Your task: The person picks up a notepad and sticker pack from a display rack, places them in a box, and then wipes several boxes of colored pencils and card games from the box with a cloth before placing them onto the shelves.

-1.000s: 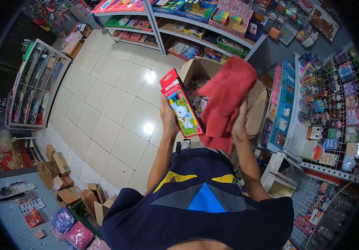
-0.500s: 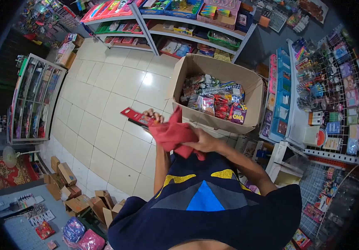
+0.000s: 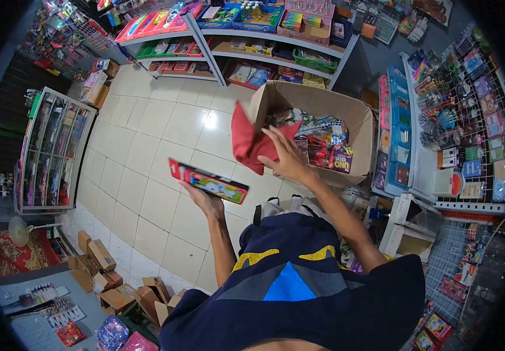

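My left hand (image 3: 206,203) holds a long, flat package (image 3: 214,183) from below, out over the floor. The package has a red tab at one end, black edges and a colourful printed front. A red cloth (image 3: 249,143) hangs from my right hand (image 3: 289,159), in front of the near left side of a large cardboard box (image 3: 346,105). Part of the box's contents is hidden behind the cloth and hand. Inside lie an UNO pack (image 3: 342,162), a cube puzzle (image 3: 338,124) and several red packaged items (image 3: 319,146).
Metal shelves (image 3: 276,55) with trays of goods stand at the back. A glass display case (image 3: 53,152) is at the left, opened cartons (image 3: 120,292) at the lower left. Goods hang on a wire rack (image 3: 469,123) at the right. Tiled floor (image 3: 141,169) lies between.
The red cloth has moved off the package, up and toward the box in my right hand. My hands are now apart, and the package's colourful front shows.
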Tool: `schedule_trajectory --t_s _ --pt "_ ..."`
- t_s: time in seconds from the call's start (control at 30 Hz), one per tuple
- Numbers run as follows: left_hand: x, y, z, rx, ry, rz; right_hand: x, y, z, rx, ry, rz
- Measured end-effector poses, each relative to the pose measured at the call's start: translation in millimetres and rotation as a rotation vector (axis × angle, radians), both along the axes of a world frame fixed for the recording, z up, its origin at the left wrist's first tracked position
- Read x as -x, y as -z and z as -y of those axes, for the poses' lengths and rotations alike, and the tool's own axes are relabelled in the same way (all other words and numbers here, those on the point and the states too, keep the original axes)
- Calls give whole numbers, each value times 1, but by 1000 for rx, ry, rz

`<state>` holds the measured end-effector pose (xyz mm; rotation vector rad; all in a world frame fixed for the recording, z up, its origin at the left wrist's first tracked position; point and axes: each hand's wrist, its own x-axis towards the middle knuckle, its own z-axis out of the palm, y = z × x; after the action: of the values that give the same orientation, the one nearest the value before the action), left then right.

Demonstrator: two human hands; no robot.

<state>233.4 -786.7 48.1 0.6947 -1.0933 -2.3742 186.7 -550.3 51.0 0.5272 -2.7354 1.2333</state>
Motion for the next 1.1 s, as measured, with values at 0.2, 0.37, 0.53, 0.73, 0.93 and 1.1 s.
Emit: schedule_trajectory --t_s 0.2,0.37,0.53,0.73,0.93,1.1 --pt "6 40 -62 241 466 103 -104 32 -18 781 -59 581" --pt "-18 42 -157 638 1235 115 -174 49 -42 768 567 251" --pt "-28 39 -243 263 2150 -47 -291 36 -82 651 1004 132" --pt "-30 154 -322 901 2565 -415 -485 26 -107 781 1651 -362" --pt "-55 286 -308 1374 2560 -338 -635 -62 -138 137 2126 -794" --pt "-102 315 -254 1408 2578 163 -695 -110 -213 121 2048 -986"
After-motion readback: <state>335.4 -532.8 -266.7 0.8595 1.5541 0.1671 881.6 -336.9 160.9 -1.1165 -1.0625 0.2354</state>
